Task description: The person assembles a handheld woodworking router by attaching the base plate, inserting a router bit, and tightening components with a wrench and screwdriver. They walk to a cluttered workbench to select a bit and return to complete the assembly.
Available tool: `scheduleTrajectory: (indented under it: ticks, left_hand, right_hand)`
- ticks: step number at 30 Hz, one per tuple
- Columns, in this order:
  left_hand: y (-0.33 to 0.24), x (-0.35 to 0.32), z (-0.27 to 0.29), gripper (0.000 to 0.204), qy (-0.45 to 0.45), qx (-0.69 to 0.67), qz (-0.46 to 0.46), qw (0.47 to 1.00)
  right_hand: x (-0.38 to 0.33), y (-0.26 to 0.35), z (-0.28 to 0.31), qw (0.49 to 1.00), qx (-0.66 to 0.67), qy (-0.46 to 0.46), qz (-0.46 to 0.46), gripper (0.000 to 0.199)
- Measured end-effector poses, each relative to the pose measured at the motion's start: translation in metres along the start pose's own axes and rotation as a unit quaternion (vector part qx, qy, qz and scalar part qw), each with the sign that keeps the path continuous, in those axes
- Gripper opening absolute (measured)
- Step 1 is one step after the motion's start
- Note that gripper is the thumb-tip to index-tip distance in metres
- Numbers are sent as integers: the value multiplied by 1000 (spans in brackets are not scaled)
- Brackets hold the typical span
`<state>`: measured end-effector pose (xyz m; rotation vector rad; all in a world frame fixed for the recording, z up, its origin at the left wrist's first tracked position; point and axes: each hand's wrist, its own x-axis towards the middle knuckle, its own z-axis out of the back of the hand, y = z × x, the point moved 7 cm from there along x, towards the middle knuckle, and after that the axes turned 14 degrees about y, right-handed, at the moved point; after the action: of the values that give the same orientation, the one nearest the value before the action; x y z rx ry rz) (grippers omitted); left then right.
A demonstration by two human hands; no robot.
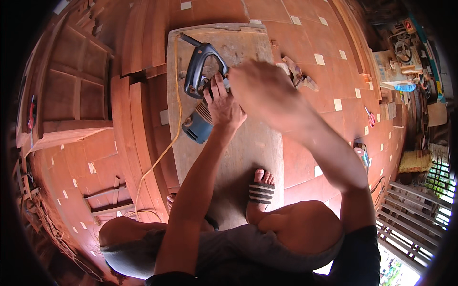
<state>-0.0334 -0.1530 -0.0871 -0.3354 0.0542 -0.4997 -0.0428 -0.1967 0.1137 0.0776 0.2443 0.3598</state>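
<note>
**Power tool on its side on a floor board, both hands crowding it**

So I'm standing here looking at someone sitting low, with a corded power tool (203, 113) lying on a wide wooden board (250, 148). It has a blue motor housing (196, 130) and a dark loop handle (193, 71). Might be a circular saw, but the hands cover the bit that would settle it.

The left hand (223, 104) lies over the middle of the tool, fingers pointing at the handle. My guess is that's to keep the body from rolling. It's touching, for sure, but I can't tell if the fingers are clamped round anything or just pressing. The right hand (260, 90) is one big blur just beside it (my eyes are fine, promise), so no clue whether it's closed on something.

Relative to the grip: the handle sits beyond the left fingers, while the housing pokes out to the left of the wrist, nearer the knees. The loop itself looks unheld.

The yellow cord (179, 95) runs down the board's left side, which probably helps keep it out from under the hands. A striped sandal (261, 193) sits at the near end, maybe steadying the board.
</note>
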Motion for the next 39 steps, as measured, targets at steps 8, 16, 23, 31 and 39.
scheduleTrajectory:
  ticks: [8, 16, 23, 31, 39]
  left_hand:
    - [-9, 0, 10, 56, 42, 16, 27, 999]
    - [-7, 2, 2, 43, 23, 8, 30, 999]
    - [-2, 2, 1, 42, -28, -6, 20, 999]
    - [-6, 2, 6, 50, -43, 11, 21, 999]
    - [-6, -2, 10, 43, -1, -19, 24, 1000]
  right_hand:
    - [-103, 8, -55, 978, 138, 35, -154, 18]
    - [-66, 27, -22, 993, 39, -6, -109, 16]
    - [-40, 15, 3, 996, -26, 24, -78, 14]
    - [-29, 24, 9, 998, -35, 48, -23, 17]
    - [-45, 10, -4, 992, -42, 85, -83, 14]
